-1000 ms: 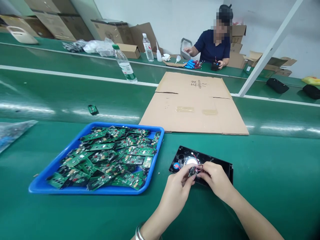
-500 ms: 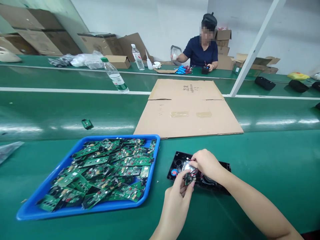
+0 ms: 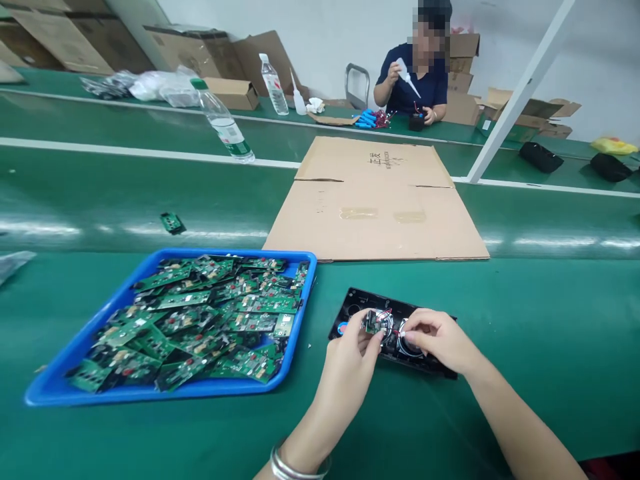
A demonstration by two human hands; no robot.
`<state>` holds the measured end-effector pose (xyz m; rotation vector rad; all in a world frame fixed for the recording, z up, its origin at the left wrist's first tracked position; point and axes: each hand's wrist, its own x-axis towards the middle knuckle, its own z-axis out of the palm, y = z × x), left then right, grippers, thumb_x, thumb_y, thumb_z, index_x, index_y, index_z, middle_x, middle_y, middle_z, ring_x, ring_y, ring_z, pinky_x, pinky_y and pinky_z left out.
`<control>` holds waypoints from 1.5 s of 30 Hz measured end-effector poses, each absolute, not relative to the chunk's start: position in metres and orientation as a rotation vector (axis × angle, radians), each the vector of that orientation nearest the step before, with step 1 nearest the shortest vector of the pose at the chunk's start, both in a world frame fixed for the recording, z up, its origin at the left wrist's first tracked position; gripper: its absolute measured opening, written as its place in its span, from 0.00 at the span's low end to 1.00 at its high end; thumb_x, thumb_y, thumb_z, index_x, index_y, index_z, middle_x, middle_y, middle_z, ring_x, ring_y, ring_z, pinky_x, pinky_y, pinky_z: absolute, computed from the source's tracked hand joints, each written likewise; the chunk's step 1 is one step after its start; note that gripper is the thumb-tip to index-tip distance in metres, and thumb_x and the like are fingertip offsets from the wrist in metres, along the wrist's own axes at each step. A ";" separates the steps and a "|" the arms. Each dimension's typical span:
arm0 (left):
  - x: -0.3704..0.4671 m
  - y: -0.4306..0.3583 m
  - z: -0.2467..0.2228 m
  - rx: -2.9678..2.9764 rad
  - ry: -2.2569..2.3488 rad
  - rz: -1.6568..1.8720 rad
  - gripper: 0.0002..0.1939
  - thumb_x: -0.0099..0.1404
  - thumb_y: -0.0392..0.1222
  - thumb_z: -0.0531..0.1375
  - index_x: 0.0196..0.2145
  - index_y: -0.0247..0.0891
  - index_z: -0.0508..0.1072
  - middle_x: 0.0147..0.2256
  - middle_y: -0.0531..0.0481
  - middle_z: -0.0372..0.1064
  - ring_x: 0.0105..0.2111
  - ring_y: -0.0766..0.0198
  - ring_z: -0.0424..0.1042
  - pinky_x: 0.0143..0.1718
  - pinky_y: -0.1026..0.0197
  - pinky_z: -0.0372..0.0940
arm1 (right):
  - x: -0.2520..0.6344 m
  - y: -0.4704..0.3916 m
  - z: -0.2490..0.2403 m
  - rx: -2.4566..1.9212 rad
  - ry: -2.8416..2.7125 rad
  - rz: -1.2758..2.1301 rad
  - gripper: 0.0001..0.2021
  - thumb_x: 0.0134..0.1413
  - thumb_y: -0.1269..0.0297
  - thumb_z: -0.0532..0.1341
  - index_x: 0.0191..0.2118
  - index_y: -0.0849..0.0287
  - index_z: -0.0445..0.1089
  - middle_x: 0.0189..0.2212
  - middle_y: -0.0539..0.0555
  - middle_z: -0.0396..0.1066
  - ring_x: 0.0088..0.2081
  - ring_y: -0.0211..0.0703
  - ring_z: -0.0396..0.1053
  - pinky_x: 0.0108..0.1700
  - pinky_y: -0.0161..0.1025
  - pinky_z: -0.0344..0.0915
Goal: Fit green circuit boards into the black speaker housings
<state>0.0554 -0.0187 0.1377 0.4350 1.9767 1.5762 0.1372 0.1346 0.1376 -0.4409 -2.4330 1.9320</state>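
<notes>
My left hand (image 3: pixel 353 353) pinches a small green circuit board (image 3: pixel 371 323) between thumb and fingers, above a black speaker housing (image 3: pixel 360 300). Thin red and black wires run from the board toward my right hand (image 3: pixel 437 340). The right fingertips are closed on the wire (image 3: pixel 395 331), over the right-hand round speaker (image 3: pixel 411 348) in the housing. Whether a plug sits at the wire's end is too small to tell. A blue and red round part (image 3: pixel 343 329) shows at the housing's left end, partly behind my left hand.
A blue tray (image 3: pixel 295 373) heaped with circuit boards stands left. One loose board (image 3: pixel 173 223) lies beyond it. Flat cardboard (image 3: pixel 375 233) lies ahead, near a water bottle (image 3: pixel 227 127) and a slanting white post (image 3: pixel 520 93). Across the bench, a co-worker (image 3: pixel 417 80) holds a squeeze bottle (image 3: pixel 407 77).
My right hand has moved right, away from the board, to the right-hand speaker. My left hand still holds the board, now slightly higher. The co-worker has brought the squeeze bottle over the black part.
</notes>
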 end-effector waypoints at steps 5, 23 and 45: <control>0.053 -0.015 0.142 0.446 1.921 1.543 0.16 0.55 0.43 0.55 0.42 0.38 0.64 0.25 0.52 0.70 0.27 0.60 0.73 0.31 0.59 0.72 | 0.141 0.111 0.138 -0.166 -2.683 1.023 0.12 0.59 0.69 0.49 0.34 0.62 0.69 0.30 0.53 0.65 0.30 0.36 0.64 0.31 0.33 0.60; 0.051 -0.016 0.146 0.419 1.860 1.521 0.16 0.54 0.43 0.56 0.41 0.37 0.64 0.24 0.52 0.70 0.27 0.60 0.73 0.32 0.60 0.72 | 0.138 0.107 0.132 -0.020 -2.735 0.583 0.14 0.61 0.69 0.47 0.31 0.62 0.68 0.27 0.51 0.65 0.26 0.34 0.63 0.27 0.30 0.59; 0.059 -0.016 0.139 0.488 1.903 1.504 0.16 0.56 0.45 0.54 0.42 0.39 0.64 0.34 0.48 0.72 0.35 0.57 0.73 0.36 0.58 0.72 | 0.132 0.109 0.140 -0.391 -2.926 0.838 0.08 0.51 0.70 0.61 0.39 0.61 0.68 0.34 0.53 0.68 0.33 0.40 0.68 0.34 0.35 0.66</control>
